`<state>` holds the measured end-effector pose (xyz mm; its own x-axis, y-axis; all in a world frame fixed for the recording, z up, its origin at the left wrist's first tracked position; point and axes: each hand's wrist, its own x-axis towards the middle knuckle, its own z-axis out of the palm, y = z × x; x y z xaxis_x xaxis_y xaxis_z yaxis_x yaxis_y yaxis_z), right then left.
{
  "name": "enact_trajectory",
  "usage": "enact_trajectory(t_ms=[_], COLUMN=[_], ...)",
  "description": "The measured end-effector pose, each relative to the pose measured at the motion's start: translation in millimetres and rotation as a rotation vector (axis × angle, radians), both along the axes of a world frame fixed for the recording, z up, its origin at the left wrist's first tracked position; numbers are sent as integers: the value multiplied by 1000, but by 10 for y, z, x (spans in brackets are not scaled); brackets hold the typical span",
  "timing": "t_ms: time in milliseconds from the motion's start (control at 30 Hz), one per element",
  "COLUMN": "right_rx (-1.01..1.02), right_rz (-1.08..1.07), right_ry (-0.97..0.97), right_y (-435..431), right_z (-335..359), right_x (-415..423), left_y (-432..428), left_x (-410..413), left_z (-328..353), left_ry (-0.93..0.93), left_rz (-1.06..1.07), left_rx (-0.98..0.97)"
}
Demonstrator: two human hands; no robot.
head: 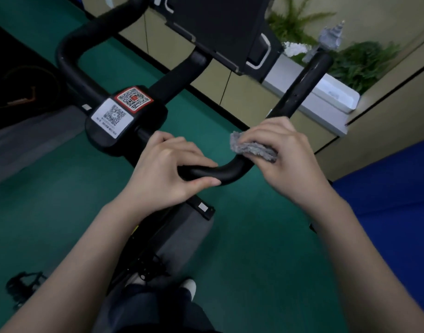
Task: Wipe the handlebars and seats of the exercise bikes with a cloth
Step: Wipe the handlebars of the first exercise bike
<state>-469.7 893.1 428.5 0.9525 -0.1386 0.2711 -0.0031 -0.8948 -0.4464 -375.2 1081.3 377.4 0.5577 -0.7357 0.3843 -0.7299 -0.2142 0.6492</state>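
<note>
A black exercise-bike handlebar (220, 173) curves across the middle of the head view, with a right arm rising toward the upper right and a left loop at the upper left. My left hand (167, 171) grips the near bar just right of the central hub. My right hand (285, 155) wraps a grey fluffy cloth (253, 147) around the bend where the bar turns upward. The cloth shows between my fingers and the bar. No seat is in view.
The hub (124, 116) carries two QR-code stickers. A dark screen (220, 27) stands behind the bars. Beyond are a white planter (331, 97) with green plants and a beige wall. A blue mat (388, 200) lies right; a pedal (23, 287) sits lower left on the green floor.
</note>
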Motion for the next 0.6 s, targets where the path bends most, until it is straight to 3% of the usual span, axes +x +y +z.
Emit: enact_trajectory(t_ms=[233, 500, 600], right_rx=[-124, -20, -55], right_rz=[177, 269, 239], right_ry=[343, 891, 999], right_y=[-120, 80, 143], right_z=[315, 518, 505], right_x=[310, 702, 814], left_y=[-9, -6, 4], left_x=[-3, 8, 12], left_z=[-29, -49, -53], left_ry=[2, -31, -29], left_rz=[14, 6, 5], left_rx=[-28, -45, -52])
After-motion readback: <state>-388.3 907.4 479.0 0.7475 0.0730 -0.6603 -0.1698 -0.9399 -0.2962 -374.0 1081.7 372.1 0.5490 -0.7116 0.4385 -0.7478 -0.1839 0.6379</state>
